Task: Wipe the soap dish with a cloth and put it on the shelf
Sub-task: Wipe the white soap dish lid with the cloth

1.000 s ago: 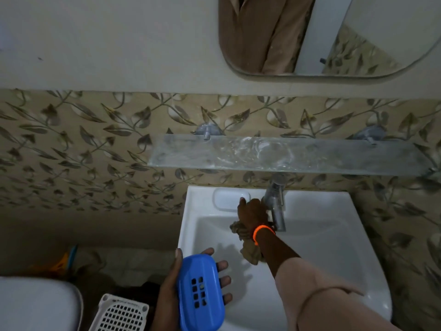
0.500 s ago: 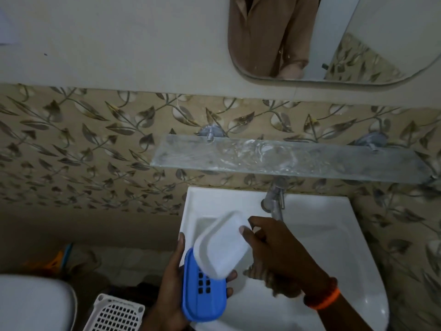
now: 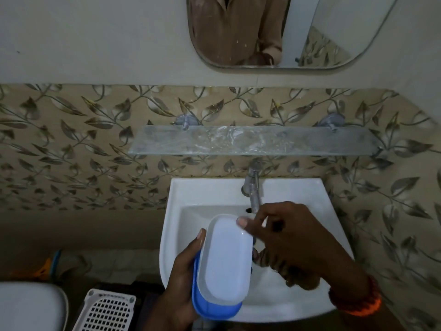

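The soap dish has two parts: a blue slotted tray and a white base lying on top of it. My left hand grips both from the left side, above the sink's front left. My right hand reaches in from the right, its fingertip on the white base's top corner, and a brown cloth is bunched in its palm. The glass shelf is fixed to the tiled wall above the tap and holds nothing.
A white wall-mounted sink with a chrome tap sits below the shelf. A mirror hangs above. A white slotted basket and a toilet lid lie at the lower left.
My right hand took the white base from the sink's back ledge and brought it down onto the blue tray in my left hand. The cloth stayed in my right hand.
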The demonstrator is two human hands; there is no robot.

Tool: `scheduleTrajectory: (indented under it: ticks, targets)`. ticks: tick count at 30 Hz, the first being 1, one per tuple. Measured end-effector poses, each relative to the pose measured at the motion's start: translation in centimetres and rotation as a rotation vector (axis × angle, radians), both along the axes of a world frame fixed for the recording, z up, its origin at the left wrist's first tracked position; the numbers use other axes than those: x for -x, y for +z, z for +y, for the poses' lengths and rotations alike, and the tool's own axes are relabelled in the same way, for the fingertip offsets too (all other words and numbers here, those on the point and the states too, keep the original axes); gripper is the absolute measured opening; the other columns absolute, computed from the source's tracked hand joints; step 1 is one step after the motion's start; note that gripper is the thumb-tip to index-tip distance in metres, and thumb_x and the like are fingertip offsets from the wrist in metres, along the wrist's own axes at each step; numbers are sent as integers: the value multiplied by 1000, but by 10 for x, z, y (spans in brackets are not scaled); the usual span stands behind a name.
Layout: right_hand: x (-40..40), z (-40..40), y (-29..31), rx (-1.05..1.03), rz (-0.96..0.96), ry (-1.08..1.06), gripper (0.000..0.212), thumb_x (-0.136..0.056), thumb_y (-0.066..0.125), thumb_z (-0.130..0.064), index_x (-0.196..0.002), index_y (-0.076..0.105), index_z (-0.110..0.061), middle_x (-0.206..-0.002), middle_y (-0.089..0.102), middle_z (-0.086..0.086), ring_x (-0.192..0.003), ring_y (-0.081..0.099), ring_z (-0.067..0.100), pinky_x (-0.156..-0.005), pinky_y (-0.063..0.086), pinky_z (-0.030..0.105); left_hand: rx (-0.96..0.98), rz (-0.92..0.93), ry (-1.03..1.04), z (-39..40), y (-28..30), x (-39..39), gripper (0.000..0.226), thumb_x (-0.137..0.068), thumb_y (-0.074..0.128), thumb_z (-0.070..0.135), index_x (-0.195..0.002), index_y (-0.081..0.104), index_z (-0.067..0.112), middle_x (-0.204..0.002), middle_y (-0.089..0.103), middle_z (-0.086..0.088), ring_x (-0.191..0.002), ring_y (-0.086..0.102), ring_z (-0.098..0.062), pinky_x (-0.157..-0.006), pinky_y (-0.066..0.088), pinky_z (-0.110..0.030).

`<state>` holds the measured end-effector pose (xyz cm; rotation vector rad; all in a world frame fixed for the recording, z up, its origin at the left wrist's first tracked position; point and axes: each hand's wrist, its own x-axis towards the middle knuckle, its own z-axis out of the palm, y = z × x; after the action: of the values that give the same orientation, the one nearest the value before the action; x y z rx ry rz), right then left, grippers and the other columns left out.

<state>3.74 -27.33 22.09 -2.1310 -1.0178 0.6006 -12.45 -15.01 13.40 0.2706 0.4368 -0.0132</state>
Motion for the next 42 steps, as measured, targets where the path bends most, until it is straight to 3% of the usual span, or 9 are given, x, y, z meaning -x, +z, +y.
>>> scheduleTrajectory:
  ticks: [3, 6, 12, 16, 18, 21, 27, 33, 42]
  targets:
    - [-2, -21, 16, -153, 193, -103, 42, -68, 68, -68, -82, 72, -30, -72, 72, -1, -60, 71, 12, -64, 62, 35, -27, 25, 4, -4, -1, 0, 84, -78, 77, 51, -145, 51, 9, -123, 64, -24, -94, 68, -42, -86, 55, -50]
    - [9, -27, 18, -255, 269, -48, 32, -72, 86, -23, -99, 73, -33, -94, 72, 0, -80, 75, 16, -73, 63, 36, -102, 133, 95, -6, -11, -6, 67, -90, 65, 51, -145, 53, 14, -128, 62, -24, -99, 64, -42, -89, 53, -51]
    - [51, 5, -24, -265, -131, -165, 15, -82, 72, -9, -94, 73, -17, -92, 67, 0, -85, 65, 13, -76, 49, 16, -447, 279, 220, -11, -6, -26, 47, -75, 58, 47, -108, 76, 19, -82, 81, -13, -64, 77, -26, -50, 61, -30]
    - [59, 13, -24, -309, -129, -180, 9, -86, 70, -12, -92, 75, -13, -91, 70, -1, -85, 64, 9, -77, 50, 17, -462, 258, 249, -15, 3, -26, 30, -72, 63, 42, -80, 86, 23, -86, 81, -14, -80, 76, -32, -84, 60, -49]
    - [65, 9, -19, -199, -49, 6, 9, -88, 69, -16, -93, 75, -16, -96, 71, -4, -89, 66, 5, -86, 50, 14, -403, 251, 219, -9, 9, -26, 35, -74, 70, 43, -95, 84, 19, -100, 79, -21, -98, 74, -41, -99, 52, -60]
    - [67, 0, -25, 14, -110, 235, 11, -89, 64, -18, -92, 74, -19, -105, 65, -6, -97, 63, 9, -92, 50, 19, -395, 206, 143, -5, 12, -24, 32, -74, 67, 42, -80, 86, 17, -88, 80, -18, -77, 78, -31, -89, 56, -50]
    - [48, 10, -27, 8, -497, 263, 18, -82, 59, -17, -87, 76, -20, -92, 70, -3, -83, 64, 16, -67, 60, 31, -382, 261, 99, -5, 9, -28, 43, -69, 73, 45, -91, 84, 11, -97, 78, -21, -91, 72, -37, -106, 48, -53]
    - [42, 17, -37, 168, -631, 66, 28, -64, 83, -11, -91, 75, -12, -91, 71, 4, -74, 66, 24, -44, 57, 35, -469, 281, 88, -6, 10, -29, 40, -72, 66, 43, -101, 81, 19, -95, 81, -14, -86, 76, -30, -74, 58, -38]
    - [58, 5, -41, 271, -78, 243, 26, -96, 57, -8, -118, 67, 2, -100, 65, 18, -114, 62, 29, -94, 47, 23, -434, 229, 125, 0, 14, -26, 46, -86, 66, 38, -128, 68, 18, -104, 77, -22, -83, 76, -35, -67, 64, -43]
